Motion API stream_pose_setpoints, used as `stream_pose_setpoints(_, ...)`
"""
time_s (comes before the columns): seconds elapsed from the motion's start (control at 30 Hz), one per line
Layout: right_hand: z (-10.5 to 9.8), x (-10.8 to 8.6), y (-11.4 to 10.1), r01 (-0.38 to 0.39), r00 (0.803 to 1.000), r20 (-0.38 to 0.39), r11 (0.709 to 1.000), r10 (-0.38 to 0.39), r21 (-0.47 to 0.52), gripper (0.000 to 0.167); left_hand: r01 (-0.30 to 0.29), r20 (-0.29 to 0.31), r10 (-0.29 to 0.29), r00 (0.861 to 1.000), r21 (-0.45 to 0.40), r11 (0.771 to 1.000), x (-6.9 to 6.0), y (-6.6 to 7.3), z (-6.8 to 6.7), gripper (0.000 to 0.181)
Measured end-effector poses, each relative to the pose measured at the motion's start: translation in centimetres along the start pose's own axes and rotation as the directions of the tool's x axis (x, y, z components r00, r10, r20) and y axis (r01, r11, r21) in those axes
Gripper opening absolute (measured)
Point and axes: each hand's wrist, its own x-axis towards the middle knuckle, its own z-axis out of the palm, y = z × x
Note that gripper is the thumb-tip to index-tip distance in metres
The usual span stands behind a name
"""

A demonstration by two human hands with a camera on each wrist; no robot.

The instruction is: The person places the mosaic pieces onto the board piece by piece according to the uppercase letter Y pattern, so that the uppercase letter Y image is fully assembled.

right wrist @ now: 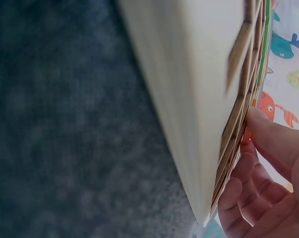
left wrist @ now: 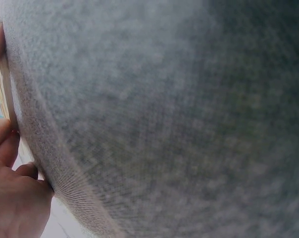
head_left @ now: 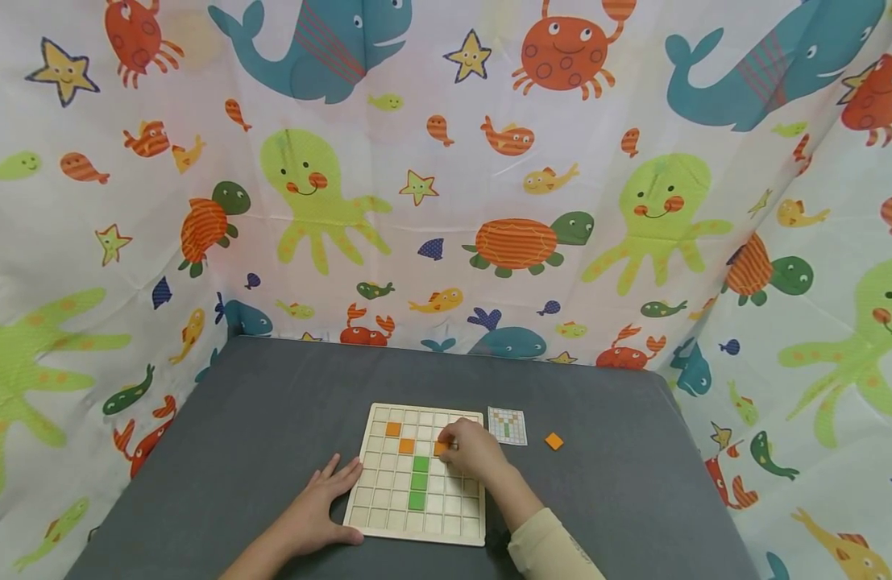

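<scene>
A pale wooden grid board (head_left: pixel 387 519) lies on the table. Two orange tiles sit in its upper left cells, one being this orange tile (head_left: pixel 393 429). Below them runs a column of three green tiles, with the middle green tile (head_left: pixel 418 482) near the board's centre. My right hand (head_left: pixel 478 455) reaches over the board's right side and pinches an orange square tile (head_left: pixel 441 448) between thumb and fingers, at the grid. In the right wrist view that tile is mostly hidden by the fingertips. My left hand (head_left: pixel 318 503), fingers spread, touches the board's left edge and lower left corner.
A small pattern card (head_left: pixel 518 431) with a coloured grid lies right of the board. Farther right is a loose orange tile (head_left: pixel 554 441), turned like a diamond. The grey table (head_left: pixel 286 387) meets a curtain (head_left: pixel 431 234) printed with sea animals at the back and sides.
</scene>
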Motion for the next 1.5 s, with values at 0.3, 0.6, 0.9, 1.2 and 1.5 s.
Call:
stream_pose_setpoints(0.3,-0.2,0.1,0.2,0.002,1.0,0.015,0.999,-0.003,0.046,0.024,-0.02,-0.003,0.019,1.0,-0.001,1.0,0.1,-0.3,0.0,0.117)
stream_pose_setpoints(0.6,-1.7,-0.5,1.0,0.001,1.0,-0.02,0.989,0.002,0.15,0.026,-0.002,0.02,0.003,1.0,-0.018,1.0,-0.3,-0.6,0.0,0.118)
stream_pose_setpoints(0.9,-3.8,-1.6,2.2,-0.044,0.99,-0.129,0.994,0.056,0.097,0.032,-0.013,0.012,0.013,1.0,-0.025,1.0,0.0,-0.6,0.1,0.117)
stream_pose_setpoints(1.2,-5.5,-3.0,4.4,-0.114,0.962,-0.235,0.986,0.141,0.124,0.034,-0.016,0.005,0.016,1.0,-0.023,1.0,0.3,-0.7,0.3,0.118)
stream_pose_setpoints(1.5,-6.6,-4.4,6.7,-0.191,0.922,-0.317,0.973,0.224,0.131,0.032,-0.007,0.007,0.007,1.0,-0.021,1.0,0.2,-0.2,0.1,0.118)
